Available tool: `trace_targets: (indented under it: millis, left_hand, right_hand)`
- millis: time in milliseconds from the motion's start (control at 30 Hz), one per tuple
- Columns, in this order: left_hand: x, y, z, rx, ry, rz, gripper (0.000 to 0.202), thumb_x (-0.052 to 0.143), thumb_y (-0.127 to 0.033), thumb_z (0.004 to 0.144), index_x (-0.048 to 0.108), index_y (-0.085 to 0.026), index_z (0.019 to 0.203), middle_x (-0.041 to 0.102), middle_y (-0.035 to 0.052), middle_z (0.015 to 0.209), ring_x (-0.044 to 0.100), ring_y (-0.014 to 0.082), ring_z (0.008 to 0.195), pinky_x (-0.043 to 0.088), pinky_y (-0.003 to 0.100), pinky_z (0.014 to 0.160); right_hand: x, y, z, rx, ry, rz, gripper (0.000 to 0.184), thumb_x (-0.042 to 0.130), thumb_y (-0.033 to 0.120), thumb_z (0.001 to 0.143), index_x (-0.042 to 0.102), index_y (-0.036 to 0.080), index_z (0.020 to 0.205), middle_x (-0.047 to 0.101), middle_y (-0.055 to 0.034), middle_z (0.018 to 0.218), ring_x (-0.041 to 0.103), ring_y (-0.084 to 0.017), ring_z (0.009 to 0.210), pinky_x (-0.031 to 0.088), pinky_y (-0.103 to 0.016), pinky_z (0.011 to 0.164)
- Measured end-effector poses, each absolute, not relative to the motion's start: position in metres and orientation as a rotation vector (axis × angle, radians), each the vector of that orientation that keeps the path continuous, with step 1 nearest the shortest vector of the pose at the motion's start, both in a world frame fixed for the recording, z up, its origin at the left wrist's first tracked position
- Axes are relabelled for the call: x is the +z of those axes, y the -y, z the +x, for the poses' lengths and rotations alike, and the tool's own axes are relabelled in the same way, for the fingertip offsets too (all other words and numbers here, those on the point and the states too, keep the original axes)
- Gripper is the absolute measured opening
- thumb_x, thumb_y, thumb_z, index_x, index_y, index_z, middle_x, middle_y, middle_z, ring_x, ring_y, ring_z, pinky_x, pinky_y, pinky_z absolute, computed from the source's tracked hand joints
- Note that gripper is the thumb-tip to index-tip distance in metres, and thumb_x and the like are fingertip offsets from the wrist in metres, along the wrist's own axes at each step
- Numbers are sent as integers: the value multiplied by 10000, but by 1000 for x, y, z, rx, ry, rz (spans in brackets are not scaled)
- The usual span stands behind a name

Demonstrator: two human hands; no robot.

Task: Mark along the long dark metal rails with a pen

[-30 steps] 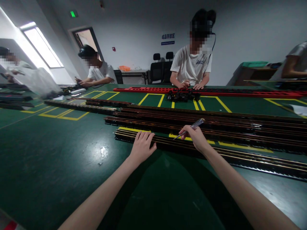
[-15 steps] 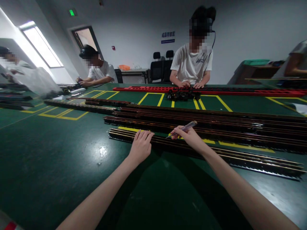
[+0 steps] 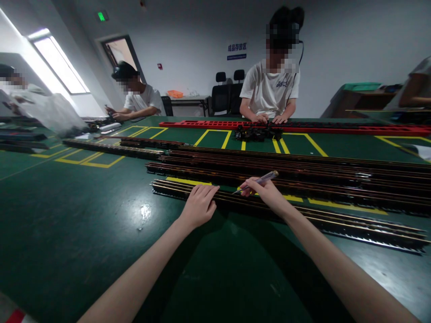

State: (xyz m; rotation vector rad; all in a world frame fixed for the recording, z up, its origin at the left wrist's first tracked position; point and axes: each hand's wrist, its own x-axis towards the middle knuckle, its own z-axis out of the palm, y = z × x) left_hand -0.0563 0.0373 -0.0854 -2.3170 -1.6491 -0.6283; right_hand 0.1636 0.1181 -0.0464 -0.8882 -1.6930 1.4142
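Black rail (image 3: 240, 203) is lying lengthwise across the green table (image 3: 101, 224), its left end jutting past the left hand (image 3: 200, 206). Those fingers are draping over it; whether they are pinching or only pressing, I cannot tell. The right hand (image 3: 261, 190) is grasping a screwdriver (image 3: 266, 177), its tip aiming at the rail just beside the other hand, contact not showing clearly. Compared with a second ago, the rail is sitting farther left, and so is the tip, so the work seems to be staying on much the same stretch. Behind, more dark rails (image 3: 208, 163) are lying apart from this one; beyond, a co-worker (image 3: 271, 89) is leaning over a red frame (image 3: 387, 131).
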Motion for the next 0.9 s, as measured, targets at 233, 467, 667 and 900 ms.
trace_targets:
  millis: [233, 467, 667, 900]
  left_hand:
    - [-86, -38, -54, -638, 1659, -2282, 351, 513, -327, 896, 595, -145, 1185, 671, 119, 1128, 599, 266, 1066, 441, 448, 978]
    - [-86, -38, -52, -610, 1652, -2252, 317, 508, -293, 897, 604, -147, 1162, 677, 112, 1114, 605, 265, 1044, 445, 433, 952]
    - [-87, -37, -49, -610, 1681, -2226, 314, 500, -259, 882, 602, -154, 1160, 670, 112, 1135, 596, 272, 1058, 427, 458, 967]
    - [-89, -37, -47, -652, 1701, -2190, 297, 493, -213, 863, 604, -180, 1136, 673, 98, 1132, 584, 258, 1091, 371, 467, 1039]
  right_hand:
    - [-46, -118, 163, 1422, 1684, -896, 473, 678, 614, 692, 685, 142, 729, 690, -74, 663, 639, -170, 643, 501, -323, 679]
    - [-45, -117, 163, 1434, 1681, -885, 494, 677, 636, 685, 686, 143, 716, 685, -74, 656, 635, -171, 637, 499, -322, 665]
    - [-48, -119, 162, 1442, 1614, -867, 498, 690, 641, 664, 682, 144, 687, 671, -66, 617, 622, -163, 601, 496, -314, 630]
    - [-50, -121, 160, 1422, 1592, -857, 478, 678, 621, 681, 678, 143, 674, 659, -57, 584, 605, -154, 564, 498, -308, 606]
